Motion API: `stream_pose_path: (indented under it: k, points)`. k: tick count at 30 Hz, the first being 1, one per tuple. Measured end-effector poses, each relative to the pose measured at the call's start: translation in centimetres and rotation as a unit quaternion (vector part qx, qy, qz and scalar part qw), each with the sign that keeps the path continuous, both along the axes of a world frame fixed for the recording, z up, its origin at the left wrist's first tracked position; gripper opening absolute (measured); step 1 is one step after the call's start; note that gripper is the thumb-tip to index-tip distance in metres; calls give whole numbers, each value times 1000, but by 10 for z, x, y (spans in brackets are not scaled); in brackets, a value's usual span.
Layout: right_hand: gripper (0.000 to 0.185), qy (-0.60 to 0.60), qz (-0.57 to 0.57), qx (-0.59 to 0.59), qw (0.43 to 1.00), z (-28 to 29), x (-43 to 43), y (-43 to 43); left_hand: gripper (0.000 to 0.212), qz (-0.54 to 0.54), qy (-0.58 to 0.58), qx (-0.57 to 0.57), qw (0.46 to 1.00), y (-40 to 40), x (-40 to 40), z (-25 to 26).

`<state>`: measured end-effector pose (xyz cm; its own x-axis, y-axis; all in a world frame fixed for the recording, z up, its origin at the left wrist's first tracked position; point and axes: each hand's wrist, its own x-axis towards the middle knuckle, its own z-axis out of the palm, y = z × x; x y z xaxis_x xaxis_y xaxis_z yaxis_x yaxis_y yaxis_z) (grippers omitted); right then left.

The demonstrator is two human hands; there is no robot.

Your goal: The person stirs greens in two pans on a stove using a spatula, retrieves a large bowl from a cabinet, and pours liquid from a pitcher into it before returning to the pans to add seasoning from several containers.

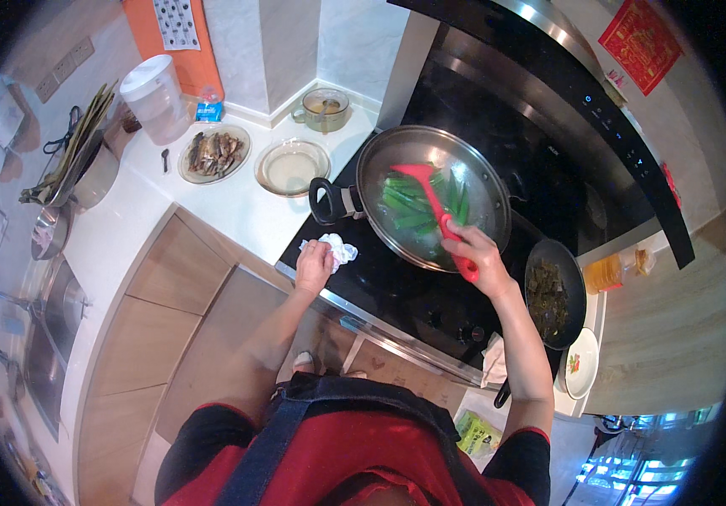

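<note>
In my right hand (478,254) is the handle of a red spatula (429,186). Its blade rests among green vegetable pieces (408,201) in a large steel wok (495,190) on the black cooktop (363,272). My left hand (314,265) grips a crumpled white cloth or paper towel (340,251) at the cooktop's left front, below the wok's black side handle (328,201). Right of the wok stands a dark frying pan (546,294) with dark cooked food; my right forearm covers part of it.
On the left counter are a plate of fish (215,154), an empty glass plate (293,167), a glass pot (323,111) and a plastic pitcher (155,98). The sink (53,341) lies far left. A white dish (582,367) and an oil bottle (603,272) stand right. The range hood (565,82) overhangs the cooktop.
</note>
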<state>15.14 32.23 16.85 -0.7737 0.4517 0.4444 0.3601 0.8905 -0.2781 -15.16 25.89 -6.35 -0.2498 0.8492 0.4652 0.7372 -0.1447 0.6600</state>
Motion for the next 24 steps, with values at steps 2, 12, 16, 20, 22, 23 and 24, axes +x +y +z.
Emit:
stream_pose_path:
  k: [2, 12, 16, 20, 22, 23, 24]
  points:
    - [27, -14, 13, -12, 1000, 8, -3, -15, 9, 0, -2, 11, 1000, -1, -1, -1]
    - [28, -43, 16, -8, 999, 50, 12, -89, 7, -7, 6, 0, 1000, 1, -4, -4]
    - [32, -32, 2, 5, 999, 62, 12, -116, 7, -13, 1, 17, 1000, 3, -2, -5]
    - [33, -9, -23, -17, 1000, 67, 8, -135, 7, -7, 9, 24, 1000, 0, -3, -4]
    - [33, 1, -40, -27, 999, 60, 8, -133, 7, -12, 9, 24, 1000, 1, 0, -5]
    - [33, 12, -50, -38, 998, 55, 8, -130, 7, -10, -1, 19, 1000, 1, 0, -6]
    - [33, 15, -64, -29, 997, 51, 6, -123, 7, -7, -10, 15, 1000, 4, -1, -6]
